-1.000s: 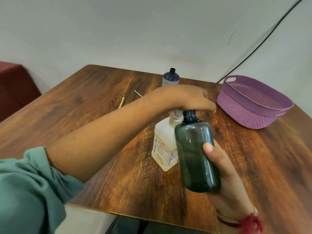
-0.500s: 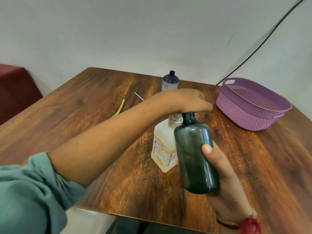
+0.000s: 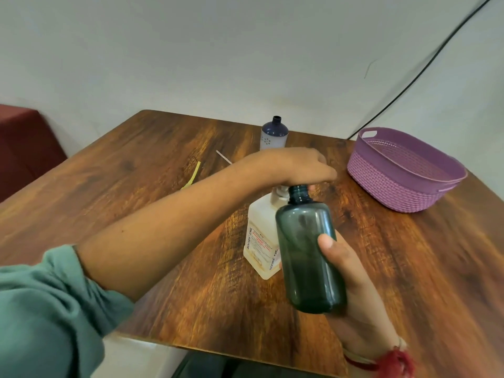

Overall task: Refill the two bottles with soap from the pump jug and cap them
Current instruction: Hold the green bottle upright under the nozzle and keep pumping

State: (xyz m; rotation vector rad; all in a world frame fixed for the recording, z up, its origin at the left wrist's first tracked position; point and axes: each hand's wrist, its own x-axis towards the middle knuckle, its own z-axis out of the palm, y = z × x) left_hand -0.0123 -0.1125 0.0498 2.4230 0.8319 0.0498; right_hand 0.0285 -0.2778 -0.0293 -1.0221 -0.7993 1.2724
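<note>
At centre frame the right hand point(image 3: 351, 290) gripped the dark green bottle point(image 3: 308, 255), thumb on its front and fingers wrapped behind. The bottle was uncapped and near upright, its mouth directly under the left hand point(image 3: 300, 166). That hand lay over the pump head of the pump jug point(image 3: 261, 241), fingers extended, pressing. The uncapped blue bottle point(image 3: 274, 133) stood at upper centre on the table point(image 3: 136, 173). A purple basket point(image 3: 395, 186) sat at right.

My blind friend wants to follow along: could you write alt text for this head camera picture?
A person's left hand rests on top of the pump jug while the right hand holds an uncapped green bottle with its mouth at the pump. Behind on the wooden table stand an uncapped blue bottle and a purple basket.
</note>
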